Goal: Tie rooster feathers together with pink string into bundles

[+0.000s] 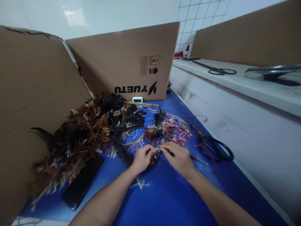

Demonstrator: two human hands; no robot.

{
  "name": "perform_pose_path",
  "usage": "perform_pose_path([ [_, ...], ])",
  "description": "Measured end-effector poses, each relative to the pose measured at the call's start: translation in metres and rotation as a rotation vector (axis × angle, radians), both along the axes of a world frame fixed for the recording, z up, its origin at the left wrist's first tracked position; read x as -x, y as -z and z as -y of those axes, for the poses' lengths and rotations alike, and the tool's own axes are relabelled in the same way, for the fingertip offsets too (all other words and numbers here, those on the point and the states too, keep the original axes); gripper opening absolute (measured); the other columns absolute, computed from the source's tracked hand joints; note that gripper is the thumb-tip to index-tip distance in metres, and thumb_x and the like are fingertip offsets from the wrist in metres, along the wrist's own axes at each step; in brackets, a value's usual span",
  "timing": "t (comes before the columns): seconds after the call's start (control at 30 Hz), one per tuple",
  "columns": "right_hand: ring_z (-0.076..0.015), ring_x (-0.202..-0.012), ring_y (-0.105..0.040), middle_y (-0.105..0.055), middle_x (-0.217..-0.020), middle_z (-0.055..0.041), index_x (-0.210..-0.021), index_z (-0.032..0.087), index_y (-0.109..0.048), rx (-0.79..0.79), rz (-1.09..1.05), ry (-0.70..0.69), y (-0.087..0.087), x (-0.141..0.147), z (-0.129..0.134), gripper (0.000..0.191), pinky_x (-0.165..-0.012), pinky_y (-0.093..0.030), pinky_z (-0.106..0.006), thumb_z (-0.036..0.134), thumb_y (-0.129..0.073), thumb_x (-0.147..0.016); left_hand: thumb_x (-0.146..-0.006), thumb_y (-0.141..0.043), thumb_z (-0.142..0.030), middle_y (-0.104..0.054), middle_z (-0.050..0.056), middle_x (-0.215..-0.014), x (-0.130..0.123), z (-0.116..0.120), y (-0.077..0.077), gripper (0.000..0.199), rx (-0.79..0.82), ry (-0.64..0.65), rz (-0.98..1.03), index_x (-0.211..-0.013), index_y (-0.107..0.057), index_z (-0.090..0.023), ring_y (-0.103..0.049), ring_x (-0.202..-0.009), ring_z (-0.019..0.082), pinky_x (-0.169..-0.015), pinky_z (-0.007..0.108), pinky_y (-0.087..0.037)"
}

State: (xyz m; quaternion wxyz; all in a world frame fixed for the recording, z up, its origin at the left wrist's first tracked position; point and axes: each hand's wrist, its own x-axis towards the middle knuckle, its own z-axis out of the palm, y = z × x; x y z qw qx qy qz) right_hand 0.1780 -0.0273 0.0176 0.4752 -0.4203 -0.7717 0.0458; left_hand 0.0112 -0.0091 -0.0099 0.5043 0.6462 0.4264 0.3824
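My left hand [142, 158] and my right hand [178, 157] meet over the blue table top [164, 194], fingertips pinched together on a small feather bundle [158, 149]. A thin dark stick runs under my right hand's fingers toward the right. Just beyond my hands lies a tangle of red and white strings with small feathers [172, 130]. A big heap of brown and black feathers [89, 135] spreads to the left of my left hand.
Black scissors [215, 147] lie right of my hands. A dark phone [83, 181] rests at the near left under feathers. Cardboard walls [35, 94] stand left and behind, with a small white device [137, 99] at the back. A raised white ledge [235, 81] carries another pair of scissors [219, 71].
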Motion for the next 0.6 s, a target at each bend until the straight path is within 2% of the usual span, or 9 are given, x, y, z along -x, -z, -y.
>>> perform_pose_path([
  [0.6, -0.0134, -0.073, -0.063, -0.067, -0.079, -0.0011, -0.086, 0.022, -0.064, 0.123, -0.027, 0.001, 0.0001, -0.0005, -0.0004, 0.012, -0.069, -0.049, -0.025, 0.018, -0.053, -0.085, -0.085, -0.046, -0.037, -0.052, -0.003, -0.047, -0.0005, 0.0009, -0.0041, 0.028, 0.002, -0.003, -0.032, -0.069, -0.054, -0.016, -0.048, -0.038, 0.008, -0.042, 0.019, -0.039],
])
